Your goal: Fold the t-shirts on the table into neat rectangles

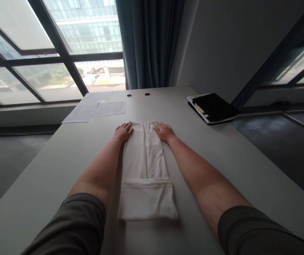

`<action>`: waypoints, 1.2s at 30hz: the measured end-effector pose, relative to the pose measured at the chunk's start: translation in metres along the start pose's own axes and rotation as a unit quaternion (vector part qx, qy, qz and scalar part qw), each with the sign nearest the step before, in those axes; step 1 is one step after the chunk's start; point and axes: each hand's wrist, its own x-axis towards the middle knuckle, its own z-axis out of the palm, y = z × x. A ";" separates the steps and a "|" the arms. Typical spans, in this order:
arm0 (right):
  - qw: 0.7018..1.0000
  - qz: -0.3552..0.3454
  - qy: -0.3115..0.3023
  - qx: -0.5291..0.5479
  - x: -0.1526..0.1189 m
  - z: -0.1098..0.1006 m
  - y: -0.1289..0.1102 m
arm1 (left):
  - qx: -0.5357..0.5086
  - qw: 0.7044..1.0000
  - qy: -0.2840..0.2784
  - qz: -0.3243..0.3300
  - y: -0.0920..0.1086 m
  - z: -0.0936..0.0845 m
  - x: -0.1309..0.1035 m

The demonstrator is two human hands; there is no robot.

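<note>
A white folded garment (pixel 134 156) lies lengthwise on the table in front of me, probably a shirt. Its near end is turned up into a wide flat band, and a long crease runs down the middle. At the far left corner, my left hand (pixel 123 132) rests palm down, fingertips against the cloth's edge. Over the far right corner lies my right hand (pixel 164 131), also palm down, fingers stretched forward on the fabric. Neither hand grasps the cloth as far as I can see; the thumbs are partly hidden.
Printed papers (pixel 108 108) lie at the table's far left. At the right edge sits a stack with a black folder (pixel 215 107) on top. Two round cable holes mark the far end of the white table (pixel 194 156). Beyond stand a blue curtain (pixel 152 42) and windows.
</note>
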 end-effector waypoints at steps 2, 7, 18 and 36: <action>1.000 0.014 0.004 0.002 0.014 0.001 0.000 | 0.001 1.000 0.006 0.002 -0.003 0.002 0.012; 0.997 -0.001 0.047 0.056 0.024 0.000 0.003 | -0.033 0.996 0.069 0.037 -0.007 0.001 0.019; 0.910 -0.023 0.239 0.337 -0.028 -0.013 -0.015 | -0.249 0.924 0.282 0.063 0.006 -0.013 -0.020; 0.962 -0.223 0.082 0.131 -0.133 -0.029 -0.012 | -0.118 0.976 0.004 0.184 0.017 -0.037 -0.166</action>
